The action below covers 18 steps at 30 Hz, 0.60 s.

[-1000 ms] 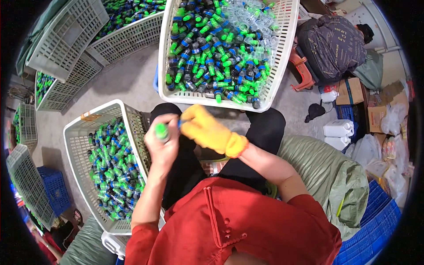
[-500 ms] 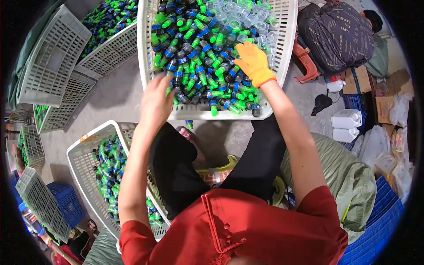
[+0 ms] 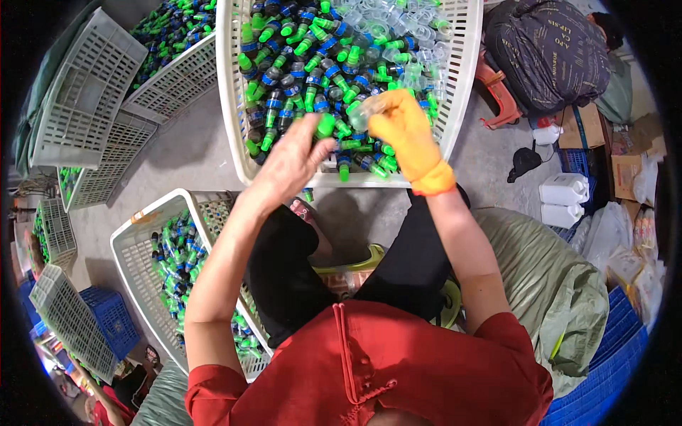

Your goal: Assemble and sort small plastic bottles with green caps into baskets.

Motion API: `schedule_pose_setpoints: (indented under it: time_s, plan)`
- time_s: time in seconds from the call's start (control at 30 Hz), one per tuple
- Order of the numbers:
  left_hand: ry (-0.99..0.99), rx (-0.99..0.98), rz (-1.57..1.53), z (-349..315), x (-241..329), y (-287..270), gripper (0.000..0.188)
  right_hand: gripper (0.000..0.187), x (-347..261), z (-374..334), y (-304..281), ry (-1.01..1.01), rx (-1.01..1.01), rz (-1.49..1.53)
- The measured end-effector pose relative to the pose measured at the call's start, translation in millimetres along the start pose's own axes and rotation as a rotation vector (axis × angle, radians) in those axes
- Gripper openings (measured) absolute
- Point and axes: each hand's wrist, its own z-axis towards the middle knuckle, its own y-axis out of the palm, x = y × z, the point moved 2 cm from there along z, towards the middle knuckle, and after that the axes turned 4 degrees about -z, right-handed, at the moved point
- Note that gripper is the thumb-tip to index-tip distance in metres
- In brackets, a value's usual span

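My bare left hand (image 3: 288,160) pinches a small piece with a bright green tip (image 3: 326,126); the fingers hide its lower part. Facing it, my right hand (image 3: 410,142), in an orange glove, grips a clear plastic cap (image 3: 362,113), slightly blurred. The two pieces are close together but apart. Both hands hover over the near side of a white plastic basket (image 3: 229,99). It holds a heap of small black pieces with blue rings and green tips (image 3: 312,53). Loose clear caps (image 3: 376,21) lie on the heap at the far right.
A second white basket (image 3: 131,245) with similar pieces stands by my left leg. More crates (image 3: 85,92) are at the far left. To the right are a red stool (image 3: 497,89) under a dark bag (image 3: 547,57), white jugs (image 3: 561,199) and a green sack (image 3: 529,277).
Both hands have drawn in toward each other over the basket's near side. My left hand has come up with a green-tipped piece, my right with a clear cap.
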Motion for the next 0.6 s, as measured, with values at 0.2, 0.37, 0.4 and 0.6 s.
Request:
schedule_pose_setpoints:
  time_s: [0.2, 0.37, 0.4, 0.6]
  plan:
    - [-0.102, -0.105, -0.125, -46.3, 29.2, -2.3, 0.037, 0.026, -4.9, -45.4, 36.2, 0.044, -0.172, -0.102]
    - [-0.116, -0.102, -0.026, -67.8, 28.0, -8.6, 0.034, 0.036, -47.1, -60.4, 47.2, -0.420, -0.452, -0.844]
    - [-0.117, -0.098, -0.028, -71.1, 30.8, -9.9, 0.034, 0.042, -50.8, -64.7, 51.3, -0.643, -0.574, -1.108]
    - [-0.105, -0.131, 0.035, -83.5, 53.1, -8.3, 0.027, 0.049, -24.9, -101.0, 64.3, -0.521, -0.548, -1.285]
